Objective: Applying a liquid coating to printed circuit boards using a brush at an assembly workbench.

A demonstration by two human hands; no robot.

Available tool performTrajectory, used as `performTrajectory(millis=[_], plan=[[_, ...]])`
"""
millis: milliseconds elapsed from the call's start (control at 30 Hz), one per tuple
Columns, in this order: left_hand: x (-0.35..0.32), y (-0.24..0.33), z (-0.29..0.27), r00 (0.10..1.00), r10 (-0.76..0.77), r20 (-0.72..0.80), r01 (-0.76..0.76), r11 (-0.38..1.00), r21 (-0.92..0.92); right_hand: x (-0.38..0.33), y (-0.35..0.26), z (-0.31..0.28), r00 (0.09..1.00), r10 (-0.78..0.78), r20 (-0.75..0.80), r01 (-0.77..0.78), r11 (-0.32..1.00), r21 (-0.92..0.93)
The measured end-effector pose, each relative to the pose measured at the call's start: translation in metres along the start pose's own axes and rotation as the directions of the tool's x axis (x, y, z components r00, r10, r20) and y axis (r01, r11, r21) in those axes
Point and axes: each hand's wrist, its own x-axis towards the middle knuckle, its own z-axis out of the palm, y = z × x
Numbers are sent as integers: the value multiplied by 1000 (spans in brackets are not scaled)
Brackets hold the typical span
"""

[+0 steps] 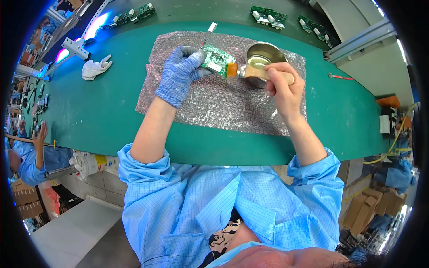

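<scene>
My left hand (179, 73), in a blue-grey knitted glove, grips a green circuit board (217, 61) by its left edge. Wires with a white connector (212, 27) stick up from the board's far side. My bare right hand (286, 85) is closed around the wooden handle of a flat brush (255, 73). The brush's amber bristles (232, 69) are at the board's right edge; whether they touch it I cannot tell. Just behind the brush stands a round metal bowl (267, 50) with some clear yellowish liquid in it. Bubble wrap (214, 111) lies under all of these.
The green mat (111, 116) covers the bench. A white glove (96, 68) lies at the left, a red-handled tool (340, 77) at the right. More circuit boards (269, 18) sit along the far side. A metal frame (74, 48) borders the left; a co-worker's hand (40, 133) shows beyond.
</scene>
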Motion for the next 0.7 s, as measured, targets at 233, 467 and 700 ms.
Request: performTrajectory(millis=[233, 467, 700], plan=[[1, 1, 0, 1000, -7, -15, 7, 1000, -6, -6, -3, 7, 987, 50, 153, -49, 999, -12], [28, 8, -15, 996, 91, -24, -94, 980, -177, 3, 2, -46, 991, -15, -131, 10, 999, -36], [119, 30, -37, 922, 183, -341, -39, 921, 388, 27, 49, -144, 859, 129, -495, -1, 968, 252]])
